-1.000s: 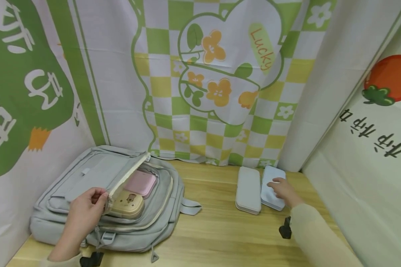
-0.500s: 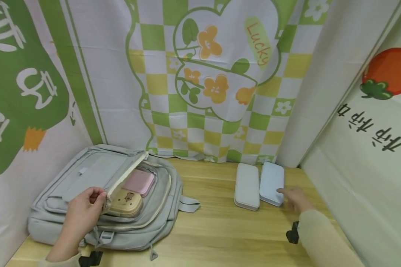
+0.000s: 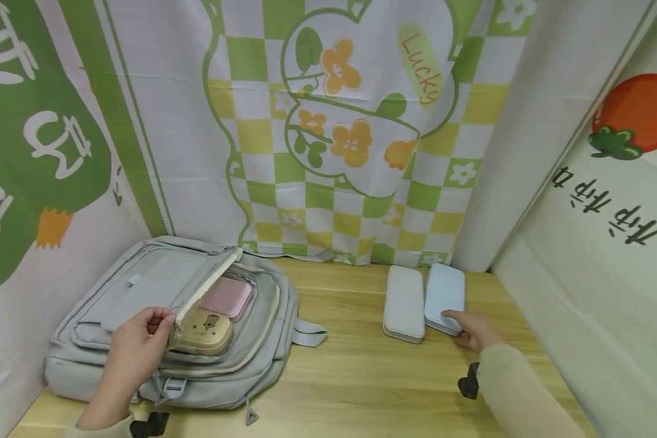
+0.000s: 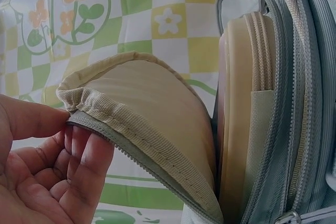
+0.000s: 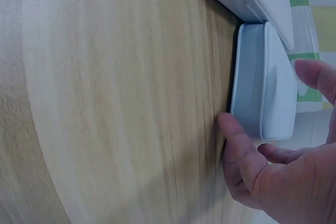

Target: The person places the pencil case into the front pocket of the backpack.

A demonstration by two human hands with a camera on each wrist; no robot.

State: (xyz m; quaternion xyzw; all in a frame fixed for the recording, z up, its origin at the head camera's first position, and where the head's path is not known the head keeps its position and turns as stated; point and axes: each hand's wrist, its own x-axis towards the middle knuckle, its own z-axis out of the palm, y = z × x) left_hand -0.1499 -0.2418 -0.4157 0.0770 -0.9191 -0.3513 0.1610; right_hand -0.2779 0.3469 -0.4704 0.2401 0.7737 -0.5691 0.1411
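A grey backpack (image 3: 285, 292) lies on the table at the left with its front pocket unzipped. My left hand (image 3: 139, 340) pinches the edge of the pocket flap (image 4: 157, 124) between thumb and fingers and holds it raised. Inside the pocket sit a pink case (image 3: 230, 298) and a yellow case (image 3: 207, 333) with a small bear print. At the right, my right hand (image 3: 477, 331) is at the near end of a light blue case (image 3: 444, 292). In the right wrist view, its fingertips are low beside that case (image 5: 278, 90), with the thumb spread apart from the fingers.
A whitish case (image 3: 404, 301) lies just left of the light blue one. The wooden table (image 3: 356, 377) is bordered by a printed cloth (image 3: 339, 225) at the back and walls on both sides. A strap (image 3: 309, 334) sticks out from the backpack's right side.
My right hand has come off the top of the light blue case, drawn back to the right, then come in at its near end. The left hand keeps its hold on the flap.
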